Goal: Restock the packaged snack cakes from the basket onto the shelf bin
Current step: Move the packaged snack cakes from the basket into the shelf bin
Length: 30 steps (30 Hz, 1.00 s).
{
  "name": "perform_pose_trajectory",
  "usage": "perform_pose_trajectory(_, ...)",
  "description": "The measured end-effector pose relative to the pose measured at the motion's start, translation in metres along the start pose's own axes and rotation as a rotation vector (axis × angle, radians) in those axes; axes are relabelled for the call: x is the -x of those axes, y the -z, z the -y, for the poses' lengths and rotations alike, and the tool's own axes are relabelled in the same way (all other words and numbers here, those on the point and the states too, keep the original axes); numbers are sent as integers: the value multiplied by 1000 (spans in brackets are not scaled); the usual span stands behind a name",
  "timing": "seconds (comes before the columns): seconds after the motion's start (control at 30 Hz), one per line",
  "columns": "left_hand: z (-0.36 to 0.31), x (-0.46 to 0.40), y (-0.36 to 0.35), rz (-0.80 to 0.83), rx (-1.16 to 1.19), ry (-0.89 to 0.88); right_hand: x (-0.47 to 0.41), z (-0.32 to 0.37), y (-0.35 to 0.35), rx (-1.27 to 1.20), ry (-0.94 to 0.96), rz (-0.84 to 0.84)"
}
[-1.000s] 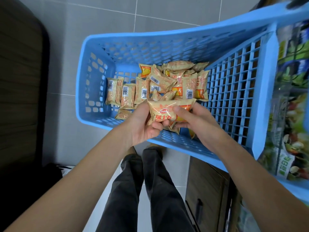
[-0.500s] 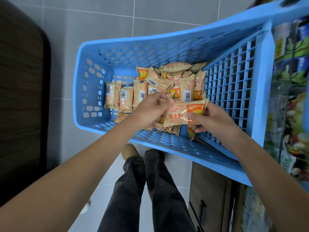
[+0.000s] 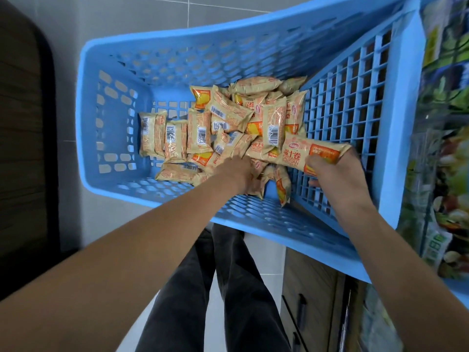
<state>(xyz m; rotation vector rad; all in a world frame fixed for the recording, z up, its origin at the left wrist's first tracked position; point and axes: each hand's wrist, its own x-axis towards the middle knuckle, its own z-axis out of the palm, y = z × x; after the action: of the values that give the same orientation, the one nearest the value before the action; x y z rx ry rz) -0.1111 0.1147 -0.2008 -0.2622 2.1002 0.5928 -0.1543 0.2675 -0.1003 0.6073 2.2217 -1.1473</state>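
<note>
Right hand grip is pinching one snack pack above the basket; left hand is digging into the pile, grip hidden. Better grabbing packs flat, several together.

Grey tiled floor with pale grout lines, top and left. Dark wood-grain panel with rounded black edge along left side. Wooden cabinet with dark bar handle at bottom right. Colourful packaged goods, green and mixed prints, blurred, stacked along right edge. Dark trouser legs bottom centre.
</note>
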Motion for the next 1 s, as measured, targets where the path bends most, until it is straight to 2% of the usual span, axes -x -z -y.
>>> perform_pose_trajectory(0.1, 2, -8, 2, -76, 233, 122, 2, 0, 0, -2, -4, 15)
perform_pose_trajectory(0.27, -3, -21, -3, -59, 334, 178, -1, 1, 0, -6, -39, 30)
perform_pose_trajectory(0.43, -12, -25, -5, 157, 311, 168, -3, -1, -1, -31, -63, 60)
perform_pose_trajectory(0.5, -11, -19, 1, 186, 360, 169, -3, -1, -2, -62, -78, 56)
perform_pose_trajectory(0.67, 2, 14, 23, 100, 653, 192, -2, 4, -4, -168, -103, 70)
perform_pose_trajectory(0.73, 0, 31, 33, 66, 902, 252, 2, 9, -6, -236, -101, 74)
perform_pose_trajectory(0.83, -17, 54, 41, -23, 1297, 252, 11, 19, -14, -361, -161, 112)
perform_pose_trajectory(1.0, -49, 75, 30, -189, 1484, 304, 27, 29, -30, -554, -230, 241)
